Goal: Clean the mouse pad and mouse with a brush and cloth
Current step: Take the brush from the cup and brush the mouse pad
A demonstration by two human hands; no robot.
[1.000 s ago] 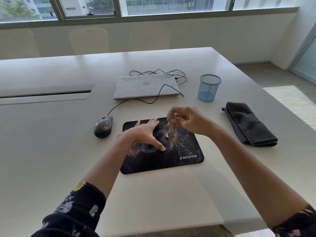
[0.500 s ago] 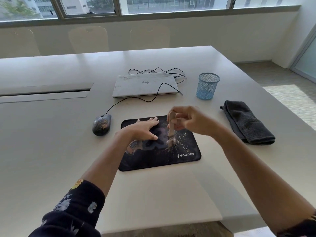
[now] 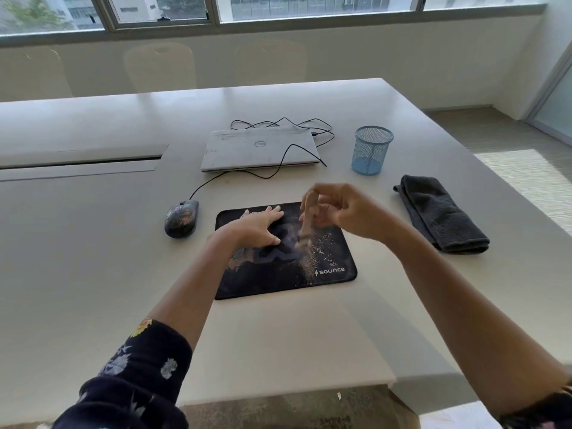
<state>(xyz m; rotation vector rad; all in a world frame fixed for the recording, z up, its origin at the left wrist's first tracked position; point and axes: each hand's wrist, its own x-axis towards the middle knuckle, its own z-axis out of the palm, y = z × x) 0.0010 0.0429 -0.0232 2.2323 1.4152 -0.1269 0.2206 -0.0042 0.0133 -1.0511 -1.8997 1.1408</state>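
Observation:
A black mouse pad point(image 3: 328, 278) with a white logo lies on the white table, with tan crumbs scattered over its right half. My left hand point(image 3: 258, 227) presses flat on the pad's upper left, fingers spread. My right hand point(image 3: 346, 212) grips a small wooden brush point(image 3: 306, 224), upright and blurred, with its bristles on the pad's middle. A dark wired mouse point(image 3: 182, 218), dusted with crumbs, sits just left of the pad. A folded dark grey cloth point(image 3: 439, 216) lies to the right.
A shut white laptop point(image 3: 260, 148) with a black cable lies behind the pad. A blue mesh cup point(image 3: 373, 153) stands to its right. The table's near edge point(image 3: 278, 390) runs below my arms. Chairs stand along the far side under the windows.
The brush has swept slightly across the pad's middle and looks blurred now. My left hand stays pressed on the pad. The crumbs have gathered more towards the pad's right side.

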